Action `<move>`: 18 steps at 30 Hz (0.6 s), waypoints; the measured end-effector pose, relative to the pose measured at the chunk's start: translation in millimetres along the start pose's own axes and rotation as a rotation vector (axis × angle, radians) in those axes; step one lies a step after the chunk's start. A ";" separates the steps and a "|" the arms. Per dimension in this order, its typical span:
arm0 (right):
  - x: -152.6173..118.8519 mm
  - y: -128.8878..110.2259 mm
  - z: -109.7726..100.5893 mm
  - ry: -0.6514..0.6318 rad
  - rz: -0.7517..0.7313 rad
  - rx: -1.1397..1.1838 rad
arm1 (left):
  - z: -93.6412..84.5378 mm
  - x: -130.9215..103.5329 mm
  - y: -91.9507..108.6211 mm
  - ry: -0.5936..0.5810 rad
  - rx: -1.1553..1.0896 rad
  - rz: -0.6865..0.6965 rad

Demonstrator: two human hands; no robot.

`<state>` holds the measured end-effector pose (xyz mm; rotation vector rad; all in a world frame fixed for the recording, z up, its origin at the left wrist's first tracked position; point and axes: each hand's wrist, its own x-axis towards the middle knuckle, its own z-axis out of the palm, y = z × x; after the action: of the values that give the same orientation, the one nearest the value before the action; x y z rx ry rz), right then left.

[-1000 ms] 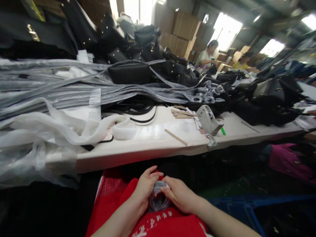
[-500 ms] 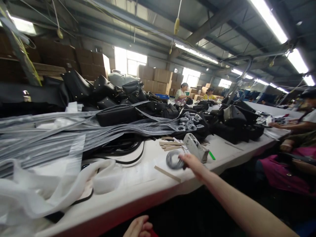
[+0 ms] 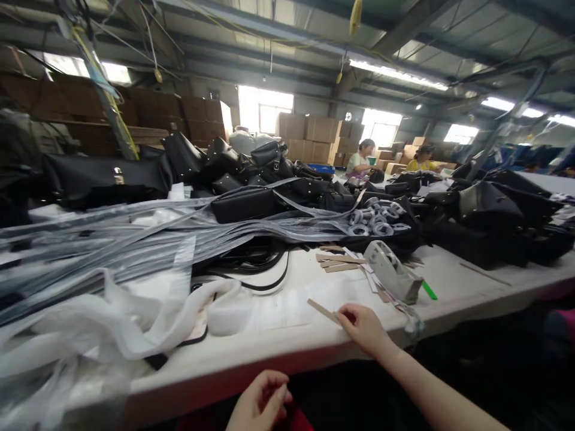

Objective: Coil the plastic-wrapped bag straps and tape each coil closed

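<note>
One left hand (image 3: 260,401): nearest, below the table's front edge, fingers loosely curled; nothing shows in it, and whether thumb and fingertips meet cannot be told.
One right hand (image 3: 365,329): over the table's front, thumb and forefinger pinching the near end of the tan strip; an end hold probably suits so thin a piece.
Tan strip (image 3: 321,308): near the table's front, slanting away leftward from the pinch.
White padding (image 3: 148,323): rumpled at the left, spilling over the edge, likely kept aside for working room.
White table (image 3: 449,269): bears the goods listed.
Grey dispenser (image 3: 390,272): beyond the right hand, presumably placed for easy reach.
Loose tan strips (image 3: 339,261): gathered left of the dispenser.
Grey straps (image 3: 242,231): laid lengthwise, perhaps against tangling.
Grey coils (image 3: 380,216): clustered at the straps' right end.
Black bags (image 3: 245,205): piled behind.
Two co-workers (image 3: 359,160): past the bags.
Cardboard boxes (image 3: 321,129): stacked farthest, probably saving floor.
</note>
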<state>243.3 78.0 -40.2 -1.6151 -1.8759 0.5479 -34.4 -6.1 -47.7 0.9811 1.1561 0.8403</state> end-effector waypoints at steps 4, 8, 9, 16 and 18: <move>-14.1 21.5 21.5 0.051 -0.061 -0.167 | -23.5 15.2 54.5 0.044 0.339 0.175; -15.8 39.9 39.2 0.234 -0.217 -0.274 | -53.5 57.9 106.0 0.245 0.739 0.455; -15.6 43.0 42.7 0.292 -0.253 -0.295 | -62.3 71.4 117.9 0.315 0.855 0.530; -17.1 52.2 52.1 0.460 -0.349 -0.325 | -123.7 168.6 187.7 0.736 1.425 0.415; -16.6 53.5 53.0 0.492 -0.383 -0.340 | -137.4 191.2 200.1 0.780 1.435 0.336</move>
<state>248.5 74.9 -117.0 -1.3667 -1.8790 -0.3216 -136.5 265.3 59.1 2.1407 2.4258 0.5604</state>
